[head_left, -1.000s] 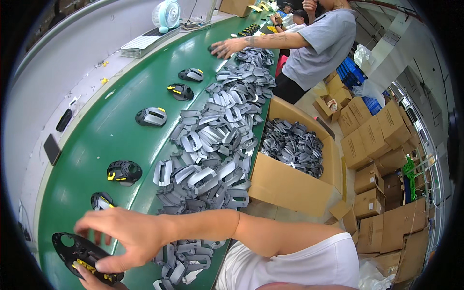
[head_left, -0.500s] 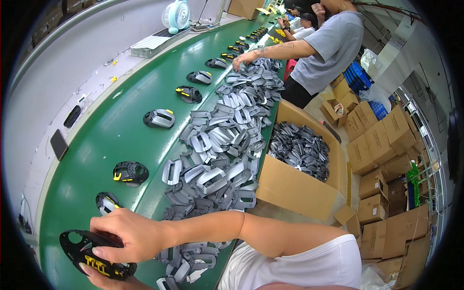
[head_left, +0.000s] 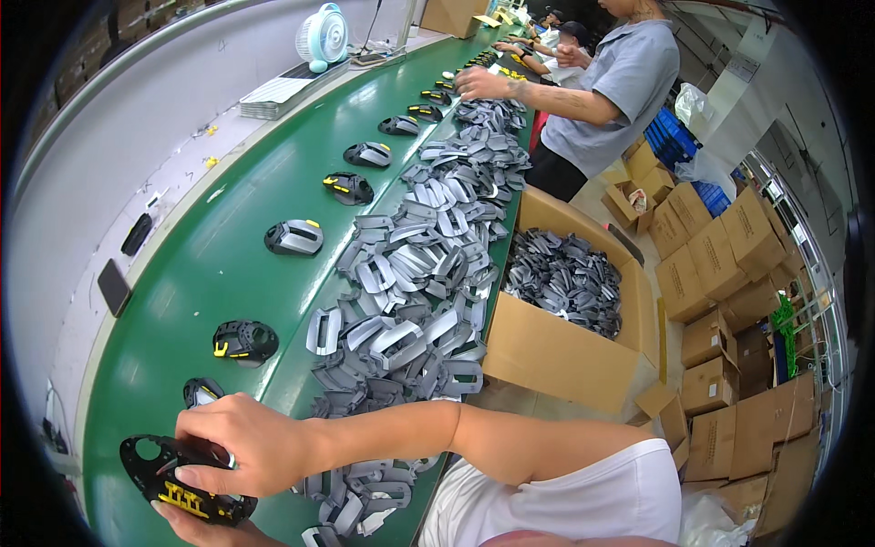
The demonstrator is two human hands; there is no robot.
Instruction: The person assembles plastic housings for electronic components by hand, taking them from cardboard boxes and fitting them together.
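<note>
Holding a black shell (head_left: 149, 476) over the surface's (head_left: 205, 283) lower left, our right hand (head_left: 244, 444) grips its side while our left hand (head_left: 196, 527) clasps it from below; its yellow insert (head_left: 182, 499) shows, but no grey cover. Of the bodies beyond, at least 2 silver-topped bodies (head_left: 293, 237) look further along than at least 2 dark-topped bodies (head_left: 244, 343). Heaped grey covers (head_left: 396, 339) crowd the near edge; a green strip before the white ledge (head_left: 178, 187) gives us moving room.

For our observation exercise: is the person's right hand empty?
No. The right hand holds a black shell with yellow pieces.
</note>
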